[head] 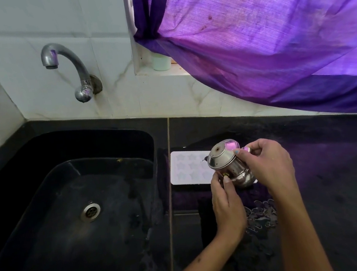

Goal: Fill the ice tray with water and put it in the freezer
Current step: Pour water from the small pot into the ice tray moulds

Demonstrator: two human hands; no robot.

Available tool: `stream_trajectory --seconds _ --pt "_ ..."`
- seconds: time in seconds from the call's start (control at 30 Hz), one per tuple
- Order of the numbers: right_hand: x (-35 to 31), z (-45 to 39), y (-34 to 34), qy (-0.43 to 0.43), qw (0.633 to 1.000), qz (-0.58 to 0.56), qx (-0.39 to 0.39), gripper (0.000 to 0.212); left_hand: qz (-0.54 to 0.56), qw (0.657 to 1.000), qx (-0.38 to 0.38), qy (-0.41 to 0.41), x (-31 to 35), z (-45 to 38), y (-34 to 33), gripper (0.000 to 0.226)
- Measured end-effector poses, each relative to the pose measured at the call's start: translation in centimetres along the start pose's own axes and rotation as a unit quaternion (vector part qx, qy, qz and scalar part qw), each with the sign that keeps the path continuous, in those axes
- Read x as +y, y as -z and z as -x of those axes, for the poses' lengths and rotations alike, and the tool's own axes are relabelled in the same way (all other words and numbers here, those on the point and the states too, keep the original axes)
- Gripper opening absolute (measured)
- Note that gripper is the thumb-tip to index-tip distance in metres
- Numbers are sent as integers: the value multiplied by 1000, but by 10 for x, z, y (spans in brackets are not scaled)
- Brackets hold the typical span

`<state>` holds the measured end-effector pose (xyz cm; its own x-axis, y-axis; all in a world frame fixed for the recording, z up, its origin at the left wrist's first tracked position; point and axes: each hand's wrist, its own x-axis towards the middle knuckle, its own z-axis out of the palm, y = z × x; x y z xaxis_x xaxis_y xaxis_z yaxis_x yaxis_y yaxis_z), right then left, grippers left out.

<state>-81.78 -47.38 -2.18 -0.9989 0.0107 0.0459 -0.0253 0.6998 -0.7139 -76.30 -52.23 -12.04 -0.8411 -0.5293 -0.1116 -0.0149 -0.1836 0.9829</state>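
Gripping steel pot (230, 165) w/ both hands

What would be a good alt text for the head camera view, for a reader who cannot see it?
Two hands, left hand and right hand, hold a tilted steel pot over a white star-mould ice tray lying on a black counter. To the left are a dark sink and a wall tap; a purple curtain hangs behind.

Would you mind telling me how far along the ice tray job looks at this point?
Early stage. Done: the white star-mould ice tray lies on the counter beside the sink. In hand: both the left hand and right hand hold a steel pot tilted over the tray; whether water flows is unclear. Left: finishing the fill and moving the tray to the freezer, not in view.
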Motion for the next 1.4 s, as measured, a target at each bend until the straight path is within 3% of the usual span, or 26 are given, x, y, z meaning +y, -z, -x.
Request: stream_trajectory --seconds 0.57,0.97,1.4 --pt "2 3 1 -2 1000 -13 -9 19 0 1000 10 -5 0 4 -2 39" --pt "5 -1 4 0 995 -96 -14 18 5 998 41 -45 12 8 -3 40" --pt "-7 4 -7 43 998 -15 -36 17 23 996 83 -21 13 8 0 39"
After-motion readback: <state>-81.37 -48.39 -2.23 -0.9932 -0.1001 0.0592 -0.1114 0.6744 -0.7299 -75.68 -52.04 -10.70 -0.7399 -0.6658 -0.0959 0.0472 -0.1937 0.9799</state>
